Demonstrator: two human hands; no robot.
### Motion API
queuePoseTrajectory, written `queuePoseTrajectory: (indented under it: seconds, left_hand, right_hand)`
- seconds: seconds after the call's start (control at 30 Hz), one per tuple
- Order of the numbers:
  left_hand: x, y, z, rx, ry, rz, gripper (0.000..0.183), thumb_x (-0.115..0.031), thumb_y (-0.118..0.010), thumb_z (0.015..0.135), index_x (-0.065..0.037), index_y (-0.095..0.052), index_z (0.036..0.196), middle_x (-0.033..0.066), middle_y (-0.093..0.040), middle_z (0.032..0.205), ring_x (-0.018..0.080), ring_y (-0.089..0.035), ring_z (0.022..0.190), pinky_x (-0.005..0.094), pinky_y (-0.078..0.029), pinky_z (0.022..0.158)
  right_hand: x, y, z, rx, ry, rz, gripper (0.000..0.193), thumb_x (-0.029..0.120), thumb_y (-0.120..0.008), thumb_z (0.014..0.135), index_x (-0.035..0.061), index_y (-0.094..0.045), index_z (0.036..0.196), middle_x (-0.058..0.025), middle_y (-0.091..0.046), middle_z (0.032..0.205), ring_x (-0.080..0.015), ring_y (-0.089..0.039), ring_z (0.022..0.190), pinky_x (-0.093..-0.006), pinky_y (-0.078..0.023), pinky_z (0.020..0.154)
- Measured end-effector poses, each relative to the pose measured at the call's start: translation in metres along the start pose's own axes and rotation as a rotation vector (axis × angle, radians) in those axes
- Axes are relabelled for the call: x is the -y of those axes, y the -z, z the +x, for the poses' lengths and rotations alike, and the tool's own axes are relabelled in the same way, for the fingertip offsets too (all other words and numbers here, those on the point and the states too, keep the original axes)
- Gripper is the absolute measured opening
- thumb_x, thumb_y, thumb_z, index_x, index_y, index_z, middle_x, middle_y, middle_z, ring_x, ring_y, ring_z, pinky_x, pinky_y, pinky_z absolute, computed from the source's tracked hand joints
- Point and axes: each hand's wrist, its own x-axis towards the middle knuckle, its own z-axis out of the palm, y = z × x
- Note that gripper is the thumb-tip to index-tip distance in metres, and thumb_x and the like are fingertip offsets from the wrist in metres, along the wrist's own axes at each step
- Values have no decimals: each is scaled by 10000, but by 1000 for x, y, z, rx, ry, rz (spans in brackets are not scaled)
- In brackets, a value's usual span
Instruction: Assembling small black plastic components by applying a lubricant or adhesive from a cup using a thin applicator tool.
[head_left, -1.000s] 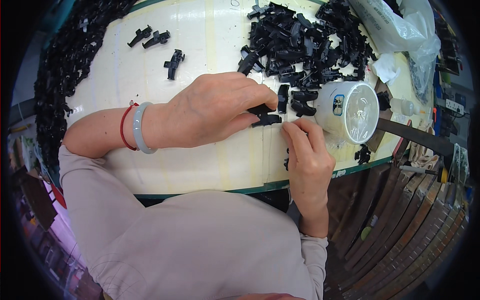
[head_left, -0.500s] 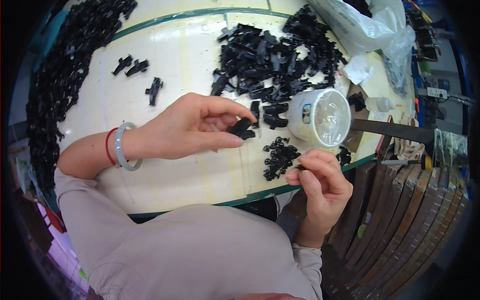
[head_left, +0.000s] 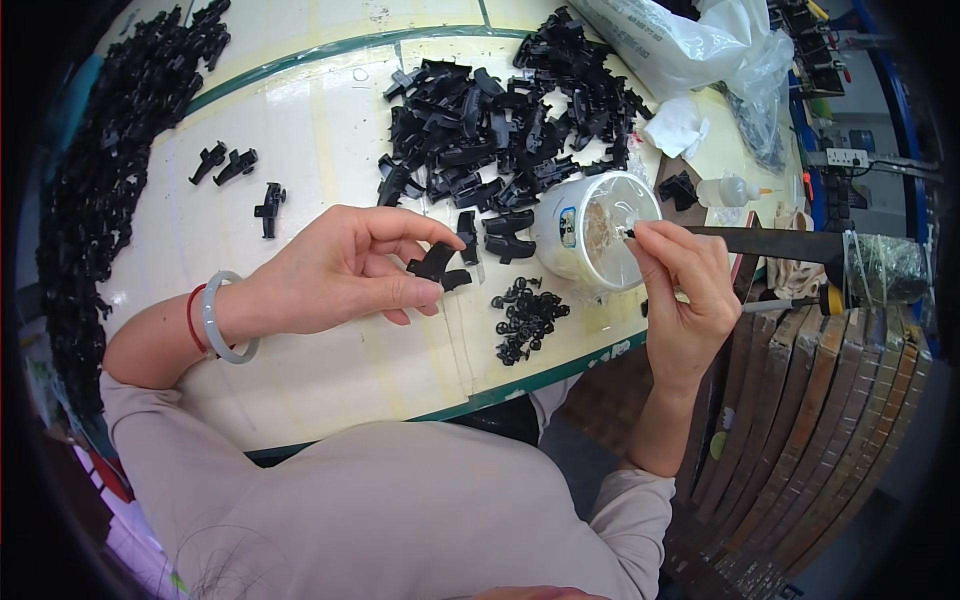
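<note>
Pinching a black plastic clip [head_left: 437,268] between thumb and fingers, the left hand [head_left: 345,270] rests low over the pale table [head_left: 330,130], curled closed on the part, with a jade-coloured bangle [head_left: 222,322] and a red cord at the wrist. The right hand [head_left: 685,290] is raised beside the white tub [head_left: 590,232], fingers pressed shut on something thin at the tub's rim; it looks like a small stick or brush, too slight to name. The tub lies tilted on its side, its mouth clouded and smeared, perhaps with grease.

As for progress, a judgement only: a long dark row of clips [head_left: 100,180] runs down the table's left edge and may be finished pieces, though that cannot be told. Three single clips [head_left: 240,175] lie apart between that row and the big loose heap [head_left: 500,130] at the centre, which is still large, so plenty seems left. A small cluster of tiny black pins [head_left: 525,318] sits just below the tub, near the table's green-edged front.

The clips are matte moulded plastic, angular with hooked ends. The table top is smooth and glossy, with faint tape lines. A crinkled clear bag [head_left: 690,45] lies at the far right, and a small dropper bottle [head_left: 728,190] beside it.
</note>
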Motion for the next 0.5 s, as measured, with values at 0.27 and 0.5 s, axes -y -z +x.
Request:
queuePoseTrajectory:
  seconds: [0.27, 0.5]
  left_hand:
    - [-1, 4, -1, 53, 19, -34, 409, -5, -588, 857, -4, -473, 1249, 49, -614, 894, 137, -656, 838, 187, -536, 629]
    - [-1, 0, 0, 42, 1, -130, 360, -70, -519, 916, -16, -472, 1269, 61, -628, 935, 130, -642, 881, 206, -529, 713]
  right_hand:
    - [-1, -6, 9, 50, 175, -186, 241, -53, -712, 625, 38, -672, 845, -45, -654, 852, -205, -530, 708, -285, -442, 627]
    - [3, -4, 7, 59, 128, -163, 189, -47, -712, 653, 21, -669, 824, -50, -657, 838, -208, -528, 704, -299, -441, 640]
